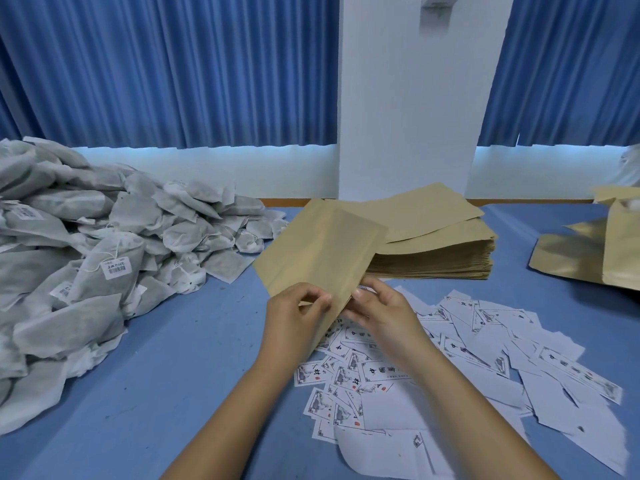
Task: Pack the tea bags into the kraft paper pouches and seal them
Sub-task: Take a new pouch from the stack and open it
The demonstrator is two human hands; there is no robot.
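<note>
Both hands, left [294,315] and right [381,311], have their fingers pinched on the near edge of a pouch [318,252] held over the tabletop, looks like prying it open, so next comes grabbing tea bags [114,237].

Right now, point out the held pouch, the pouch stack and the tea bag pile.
held pouch [318,251]: head view, middle of its flat face.
pouch stack [436,263]: head view, layered front edge.
tea bag pile [104,216]: head view, middle of the heap.
</note>
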